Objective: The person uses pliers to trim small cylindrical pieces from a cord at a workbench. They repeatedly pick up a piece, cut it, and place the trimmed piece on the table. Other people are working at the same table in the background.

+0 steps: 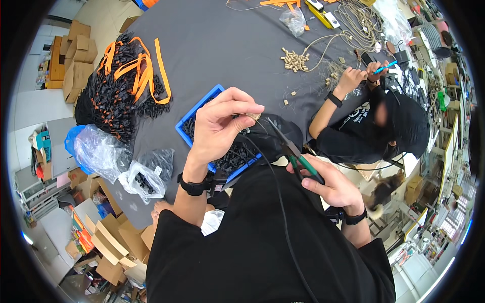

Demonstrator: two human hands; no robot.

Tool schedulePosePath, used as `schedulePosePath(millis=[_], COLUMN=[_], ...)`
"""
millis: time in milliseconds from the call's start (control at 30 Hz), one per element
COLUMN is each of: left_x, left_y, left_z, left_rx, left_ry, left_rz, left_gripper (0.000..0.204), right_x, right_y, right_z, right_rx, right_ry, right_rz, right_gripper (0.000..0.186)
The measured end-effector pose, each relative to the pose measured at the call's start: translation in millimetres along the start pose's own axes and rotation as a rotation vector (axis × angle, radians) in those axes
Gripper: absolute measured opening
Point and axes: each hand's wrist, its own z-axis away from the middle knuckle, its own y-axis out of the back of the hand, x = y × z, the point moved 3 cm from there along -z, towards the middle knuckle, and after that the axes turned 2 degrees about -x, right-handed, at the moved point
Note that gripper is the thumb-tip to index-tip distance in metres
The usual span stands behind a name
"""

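My left hand [220, 121] pinches a small beige piece [253, 116] with thin wire or line hanging from it, above a blue tray [183, 118] of small black plastic parts [232, 157]. My right hand [331, 184] grips long-nosed pliers [283, 141] with green and black handles, their slim jaws pointing up-left toward the beige piece, a little apart from it. A thin black cable [283, 212] runs down over my dark shirt. A black bag [280, 129] lies behind the pliers.
A heap of black straps [106, 86] with orange bands and some plastic bags [103, 151] lie at the left of the grey table [217, 50]. Beige pieces [295, 60] and cords lie at the back. A co-worker [384, 126] works at right. An animal [384, 192] and cardboard boxes [116, 237] are below.
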Motion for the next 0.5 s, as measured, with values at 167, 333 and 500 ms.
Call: schedulePosePath(millis=[167, 333, 500], left_x=[-4.1, -7.6, -10.4], left_y=[-1.7, -2.8, -3.2], left_z=[2.4, 0.1, 0.0], left_rx=[0.002, -0.012, -0.039], left_ry=[0.06, 0.053, 0.096], left_rz=[0.144, 0.136, 0.156], left_gripper=[0.028, 0.028, 0.028], right_x=[-2.6, -4.2, -4.6], right_y=[-2.1, -1.5, -7.7], right_z=[-0.1, 1.8, 6.5], right_rx=[-0.02, -0.035, 0.056], right_ry=[-0.092, -0.139, -0.045], right_rz=[-0.086, -0.054, -0.214], right_gripper=[0.032, 0.032, 0.041])
